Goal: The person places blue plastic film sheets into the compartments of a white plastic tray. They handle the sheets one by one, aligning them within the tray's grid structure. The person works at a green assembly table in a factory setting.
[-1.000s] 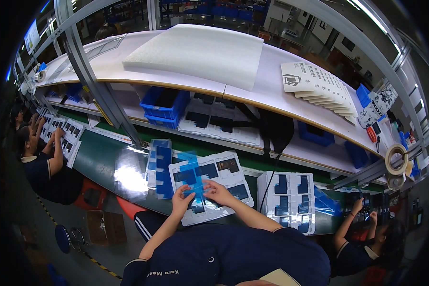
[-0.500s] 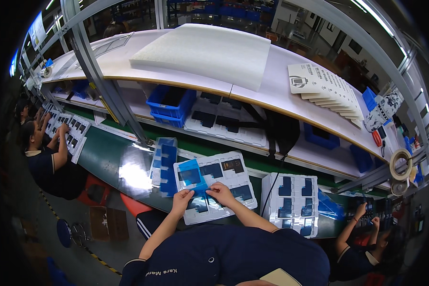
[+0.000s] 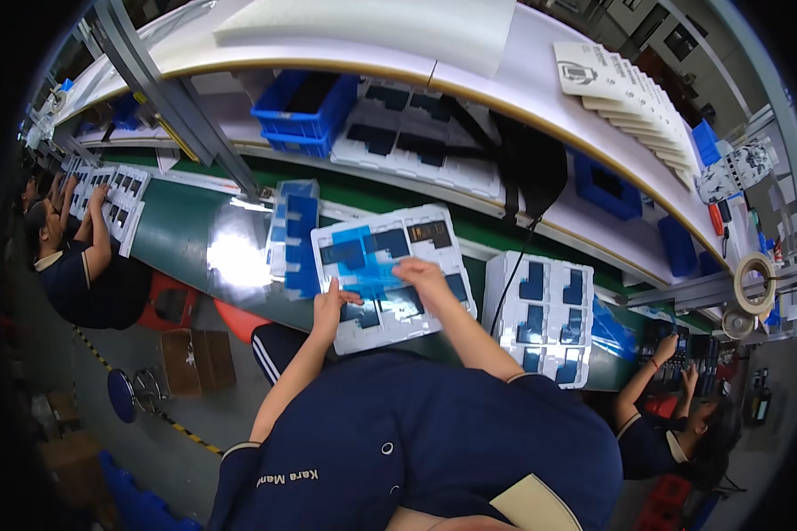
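A white moulded tray [image 3: 444,258] holds several flat dark pieces in its pockets, right in front of me. A translucent blue film sheet [image 3: 356,252] lies slanted over the tray's left and middle pockets. At the film's right edge, my right hand [image 3: 427,281] has its fingers bent in a pinch on the film, slightly blurred. My left hand [image 3: 329,310] is over the tray's lower left corner, thumb up and fingers stretched apart, holding nothing. One piece in the upper right pocket, a black battery-like piece [image 3: 429,234], shows a bare printed face; others look bluish.
Stacked white trays [image 3: 549,301] stand to the right, with blue film sheets [image 3: 613,332] beside them. Left of my tray lie more blue sheets [image 3: 301,234] and a shiny clear sheet [image 3: 241,243]. A shelf [image 3: 381,75] with blue bins overhangs the bench; co-workers sit at both sides.
My hands have drawn apart: the left has let go of the blue film and spread its fingers, and the right has moved right and up with it. The whole view has tilted downward.
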Motion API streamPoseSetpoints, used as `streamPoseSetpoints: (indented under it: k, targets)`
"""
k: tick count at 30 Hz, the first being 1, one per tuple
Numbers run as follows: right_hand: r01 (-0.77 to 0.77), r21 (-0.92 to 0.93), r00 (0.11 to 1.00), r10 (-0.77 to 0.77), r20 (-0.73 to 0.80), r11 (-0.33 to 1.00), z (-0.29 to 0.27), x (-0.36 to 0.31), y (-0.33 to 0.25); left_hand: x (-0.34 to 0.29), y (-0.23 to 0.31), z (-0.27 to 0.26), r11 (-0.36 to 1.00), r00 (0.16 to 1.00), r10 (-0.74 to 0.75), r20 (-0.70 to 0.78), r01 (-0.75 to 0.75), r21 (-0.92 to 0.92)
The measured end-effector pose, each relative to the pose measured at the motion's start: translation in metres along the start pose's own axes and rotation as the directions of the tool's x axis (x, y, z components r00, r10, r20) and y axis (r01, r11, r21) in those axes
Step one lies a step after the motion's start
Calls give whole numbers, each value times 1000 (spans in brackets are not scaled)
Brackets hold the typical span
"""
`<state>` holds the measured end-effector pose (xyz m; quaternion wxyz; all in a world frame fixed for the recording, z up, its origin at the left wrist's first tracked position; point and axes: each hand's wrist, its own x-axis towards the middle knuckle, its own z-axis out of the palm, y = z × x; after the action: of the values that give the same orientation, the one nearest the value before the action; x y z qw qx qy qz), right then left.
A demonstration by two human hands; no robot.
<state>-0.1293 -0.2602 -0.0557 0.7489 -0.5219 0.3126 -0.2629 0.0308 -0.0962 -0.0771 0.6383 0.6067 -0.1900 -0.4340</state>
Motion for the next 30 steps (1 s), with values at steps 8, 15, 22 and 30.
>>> streamPoseSetpoints:
  k: [8,15,22,30]
  targets:
    - [54,-101,936,-86,-341,993,-95,61,-9,-3,12,2,1000,999,-29,32,29,-3]
    - [73,-255,936,-155,-316,964,-116,80,-3,-3,11,2,1000,999,-21,39,21,-6]
    - [61,-417,877,-248,-411,907,-100,73,-1,-1,7,-1,999,998,-25,55,26,-24]
    - [52,-500,871,-284,-400,864,-99,70,-3,1,8,-1,1000,997,-22,71,23,-13]
